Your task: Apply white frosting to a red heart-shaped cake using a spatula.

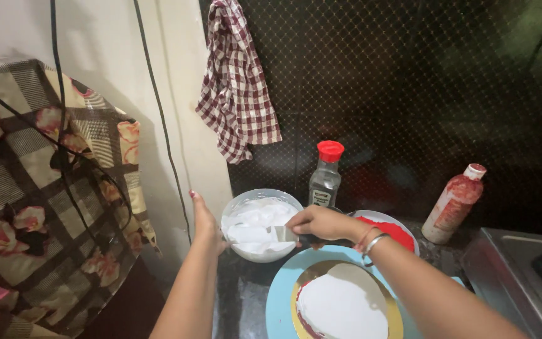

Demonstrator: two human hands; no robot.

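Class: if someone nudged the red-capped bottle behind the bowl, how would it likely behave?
The red-capped bottle stands tall and narrow, so it would probably tip rather than slide. It looks clear and mostly empty, so likely light. Standing close behind the white bowl, it might knock against it.

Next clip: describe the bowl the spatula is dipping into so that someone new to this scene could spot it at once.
Start at the dark counter below the red checked cloth on the wall. The white bowl of cream sits at its back left corner, between the left hand and the right hand, which holds a spatula. Unlike the bowl of red filling beside it, its contents are pure white.
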